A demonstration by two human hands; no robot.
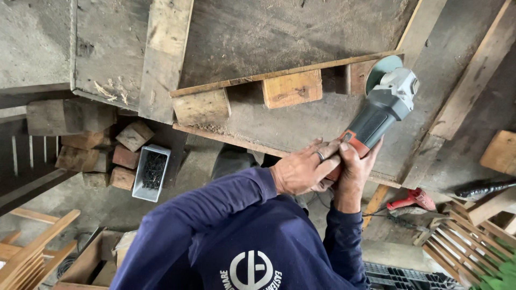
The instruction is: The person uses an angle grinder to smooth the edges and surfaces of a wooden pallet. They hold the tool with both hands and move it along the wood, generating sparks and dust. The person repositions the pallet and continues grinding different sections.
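Gripped two-handed at the bench's near edge: a grey-bodied angle grinder (382, 110) with orange-red rear and pale metal gear head. Left hand (301, 172), ring on one finger, wrapped over the tail of the tool. Right hand (352, 174) closed under and around it, fingers (344, 153) clamped tight on the housing, none spread. Held out at arm's length, apparently for control and to keep the round grey-green disc (380, 71) away from the body, its edge set against the end of a thin rough-sawn wooden slat (279, 73). Beneath that slat, two chunky pale wooden blocks (293, 88), coarse-grained and square-cut, laid flat on the worn, dust-grey plank bench (301, 32). On the floor to the left, a pale rectangular plastic tub of dark nails (151, 172), beside a heap of weathered timber offcuts (88, 147). Lower right, a red power tool (411, 200), lying apart.
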